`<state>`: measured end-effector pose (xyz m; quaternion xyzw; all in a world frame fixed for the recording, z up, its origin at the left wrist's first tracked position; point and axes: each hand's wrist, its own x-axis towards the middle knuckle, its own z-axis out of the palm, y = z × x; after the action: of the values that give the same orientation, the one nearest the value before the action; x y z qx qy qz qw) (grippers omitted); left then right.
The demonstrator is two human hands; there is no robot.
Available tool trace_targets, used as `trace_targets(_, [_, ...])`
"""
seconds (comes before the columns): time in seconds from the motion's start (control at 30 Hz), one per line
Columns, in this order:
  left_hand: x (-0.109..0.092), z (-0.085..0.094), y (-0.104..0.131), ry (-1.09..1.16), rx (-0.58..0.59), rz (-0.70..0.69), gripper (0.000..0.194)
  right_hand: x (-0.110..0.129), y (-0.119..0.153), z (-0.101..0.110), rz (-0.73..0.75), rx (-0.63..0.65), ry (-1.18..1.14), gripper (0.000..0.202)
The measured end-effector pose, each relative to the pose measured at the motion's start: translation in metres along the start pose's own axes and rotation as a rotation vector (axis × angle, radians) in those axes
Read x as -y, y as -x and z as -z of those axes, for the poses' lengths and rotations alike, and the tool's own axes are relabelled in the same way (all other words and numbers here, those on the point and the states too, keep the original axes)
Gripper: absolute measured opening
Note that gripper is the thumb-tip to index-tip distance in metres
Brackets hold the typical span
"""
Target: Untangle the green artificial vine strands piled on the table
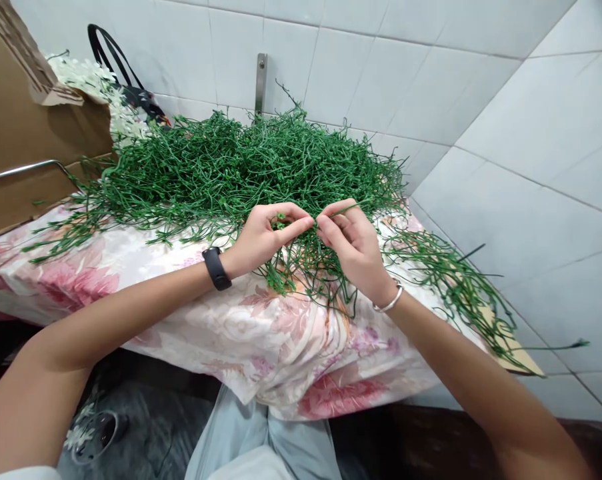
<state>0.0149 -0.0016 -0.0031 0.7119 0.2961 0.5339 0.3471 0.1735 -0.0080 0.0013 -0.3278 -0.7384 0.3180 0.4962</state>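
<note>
A big heap of green artificial stems [251, 160] lies across the table, thin and tangled, some with small leafy tips. In front of it my two hands meet, fingertips nearly touching. My left hand [273, 230], with a black band at the wrist, is closed in a pinch on a green plastic stem, whose leafy tip [281, 217] shows by the fingers. My right hand [349, 241], wearing a silver bangle, pinches the same stem or one touching it; a length of green stem crosses its fingers. Just below the hands lies a smaller loose bunch of stems [311, 270].
White artificial flowers [128, 120] and a black bag [141, 100] stand at back left, beside a cardboard box [45, 140]. More stems [441, 267] spread right over a yellowish board [518, 350]. A floral cloth [205, 340] covers the table; tiled walls [371, 73] close it in.
</note>
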Motion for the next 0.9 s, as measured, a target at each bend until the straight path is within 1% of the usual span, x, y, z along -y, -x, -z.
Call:
trace_targets(0.1, [0.001,-0.001,0.002,-0.095,-0.022,-0.068,0.017,0.001,-0.003,0.000,-0.124,0.042,-0.215,0.016])
trace_targets(0.2, [0.000,-0.001,0.004,-0.207,-0.050,-0.129,0.016,0.003,-0.005,0.001,-0.194,0.074,-0.371,0.016])
trace_targets(0.37, [-0.001,-0.001,0.005,-0.354,-0.110,-0.285,0.010,0.011,-0.004,0.003,-0.320,0.082,-0.542,0.009])
trace_targets(0.5, [0.005,0.000,0.004,-0.443,-0.111,-0.388,0.012,0.014,-0.004,0.005,-0.409,0.100,-0.587,0.008])
trace_targets(0.63, [0.008,0.000,0.005,-0.571,-0.113,-0.486,0.011,0.015,-0.003,0.007,-0.466,0.112,-0.565,0.009])
trace_targets(0.77, [0.008,0.000,0.004,-0.744,-0.120,-0.730,0.007,0.016,-0.001,0.009,-0.511,0.110,-0.512,0.010])
trace_targets(0.87, [0.010,0.003,0.004,-0.819,-0.107,-0.902,0.004,0.018,-0.001,0.012,-0.576,0.168,-0.528,0.010])
trace_targets(0.9, [0.011,0.006,0.005,-0.846,-0.092,-0.955,0.005,0.019,-0.001,0.014,-0.608,0.195,-0.544,0.010])
